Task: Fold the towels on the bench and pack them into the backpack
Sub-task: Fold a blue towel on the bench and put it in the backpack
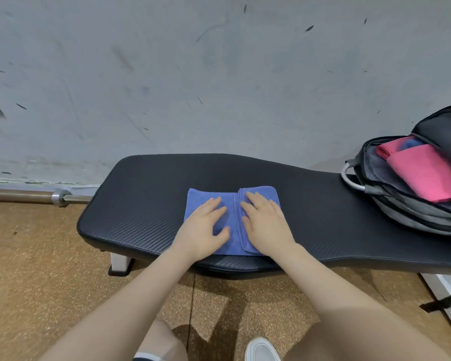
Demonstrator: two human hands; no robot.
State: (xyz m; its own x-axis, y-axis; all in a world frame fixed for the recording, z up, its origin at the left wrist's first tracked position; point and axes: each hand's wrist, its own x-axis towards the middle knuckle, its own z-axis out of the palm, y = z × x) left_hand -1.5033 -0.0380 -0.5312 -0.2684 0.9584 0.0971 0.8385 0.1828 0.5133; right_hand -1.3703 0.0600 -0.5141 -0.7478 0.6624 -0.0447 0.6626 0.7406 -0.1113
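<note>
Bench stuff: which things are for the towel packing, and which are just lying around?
For the job:
blue towel, pressed flat by left hand and right hand
bench
open backpack with pink towels inside

Just lying about:
metal bar on the floor
white shoe

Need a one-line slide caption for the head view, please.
Both hands press flat a blue towel on the bench.

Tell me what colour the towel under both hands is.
Blue towel, seen in the head view.
</note>
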